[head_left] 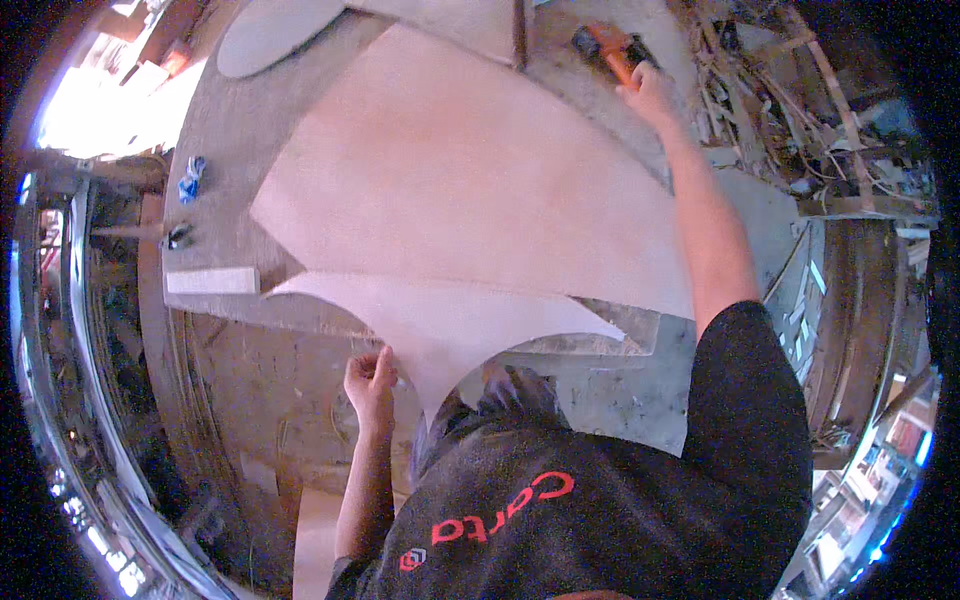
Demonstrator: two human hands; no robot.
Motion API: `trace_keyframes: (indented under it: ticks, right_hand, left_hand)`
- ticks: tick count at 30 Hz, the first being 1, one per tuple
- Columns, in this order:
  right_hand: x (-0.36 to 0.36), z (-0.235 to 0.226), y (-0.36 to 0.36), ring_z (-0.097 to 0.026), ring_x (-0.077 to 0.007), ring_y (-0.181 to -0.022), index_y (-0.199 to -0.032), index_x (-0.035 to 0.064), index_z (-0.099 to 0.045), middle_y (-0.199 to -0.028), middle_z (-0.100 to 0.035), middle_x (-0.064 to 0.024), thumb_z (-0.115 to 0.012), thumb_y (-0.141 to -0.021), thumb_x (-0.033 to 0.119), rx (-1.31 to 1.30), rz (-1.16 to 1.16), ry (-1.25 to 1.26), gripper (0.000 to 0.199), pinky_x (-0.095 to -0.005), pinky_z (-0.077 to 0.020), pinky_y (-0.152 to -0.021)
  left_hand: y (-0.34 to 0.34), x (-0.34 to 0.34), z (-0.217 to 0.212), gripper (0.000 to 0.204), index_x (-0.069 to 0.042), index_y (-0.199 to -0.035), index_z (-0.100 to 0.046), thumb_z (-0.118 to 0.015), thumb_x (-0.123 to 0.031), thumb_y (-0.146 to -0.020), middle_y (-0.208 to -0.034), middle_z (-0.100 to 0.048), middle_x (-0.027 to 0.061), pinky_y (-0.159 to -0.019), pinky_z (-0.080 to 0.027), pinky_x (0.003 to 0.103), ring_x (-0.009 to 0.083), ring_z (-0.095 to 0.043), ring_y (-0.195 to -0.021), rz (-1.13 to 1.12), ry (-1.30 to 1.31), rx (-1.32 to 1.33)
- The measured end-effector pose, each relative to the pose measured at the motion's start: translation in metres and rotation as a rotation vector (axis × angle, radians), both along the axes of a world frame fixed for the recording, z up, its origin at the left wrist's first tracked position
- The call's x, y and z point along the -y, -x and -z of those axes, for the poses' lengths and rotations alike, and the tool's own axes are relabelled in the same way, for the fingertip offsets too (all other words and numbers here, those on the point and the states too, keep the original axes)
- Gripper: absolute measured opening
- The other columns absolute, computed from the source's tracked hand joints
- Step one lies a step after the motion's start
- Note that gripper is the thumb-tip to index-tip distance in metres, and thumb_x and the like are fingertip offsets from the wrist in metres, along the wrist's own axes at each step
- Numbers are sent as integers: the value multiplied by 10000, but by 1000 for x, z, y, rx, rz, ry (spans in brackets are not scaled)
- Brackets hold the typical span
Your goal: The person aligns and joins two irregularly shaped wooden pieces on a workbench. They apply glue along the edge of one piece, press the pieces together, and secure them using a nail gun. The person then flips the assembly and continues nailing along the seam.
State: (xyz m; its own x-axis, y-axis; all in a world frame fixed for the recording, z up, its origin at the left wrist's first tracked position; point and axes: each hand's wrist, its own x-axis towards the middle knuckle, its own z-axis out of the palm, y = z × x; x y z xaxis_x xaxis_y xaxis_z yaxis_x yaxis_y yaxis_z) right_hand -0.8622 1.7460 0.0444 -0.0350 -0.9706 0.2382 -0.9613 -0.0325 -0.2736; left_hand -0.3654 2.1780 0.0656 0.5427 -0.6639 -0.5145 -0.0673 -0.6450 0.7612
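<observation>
My right hand (650, 95) is stretched far out to the upper right, closed round the orange handle of an orange and black power tool (610, 48). Its exact kind is too blurred to tell. Close to my body, my left hand (371, 384) pinches the edge of a thin pale sheet (430, 330) between thumb and curled fingers. Two inward curves shape this sheet, with pointed tips to left and right and a narrow part toward me. Its far edge meets a large pale flat panel (470, 170) lying on the worktable (225, 130).
A short pale strip (212, 281), a small dark object (178, 236) and a blue-and-white crumpled item (192, 180) lie on the table's left. A rounded pale piece (275, 40) sits at the far left. Wood scraps (790, 110) pile up at the right.
</observation>
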Motion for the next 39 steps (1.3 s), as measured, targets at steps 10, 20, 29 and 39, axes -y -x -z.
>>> trace_keyframes:
  ticks: [10, 20, 29, 39]
  right_hand:
    - [32, -6, 48, -622, -455, -1035, -1185, 137, -438, -1056, -642, -241, -735, -796, 201, -31, -125, -152, 494, -521, -471, -880]
    - [-192, -161, 192, -680, -410, -926, -1362, 272, -533, -1001, -712, -198, -755, -765, 473, -683, 159, -200, 667, -478, -530, -856]
    - [-429, -195, 269, -674, -285, -829, -1185, 106, -677, -916, -711, -128, -772, -805, 447, -400, 531, 41, 519, -392, -519, -763]
    - [-453, -193, 53, -534, -100, -626, -1037, 53, -659, -756, -563, 16, -742, -883, 255, 739, 778, -299, 267, -292, -488, -636]
  left_hand:
    - [-8, 5, -13, 176, -30, -898, -618, -763, -109, -839, -917, -605, 88, -849, -457, 365, 246, -572, -911, 282, 398, 644]
    - [-3, 26, -11, 132, -24, -915, -627, -740, -31, -848, -958, -631, 100, -860, -501, 379, 244, -600, -932, 457, 509, 759]
    - [-5, 63, -9, 185, -25, -979, -675, -763, -28, -817, -1021, -662, 131, -900, -510, 380, 282, -634, -977, 584, 616, 730]
    - [-9, 76, -12, 531, -56, -1317, -586, -749, -240, -846, -1389, -532, 149, -1114, -363, 498, 326, -506, -1292, 970, 518, 789]
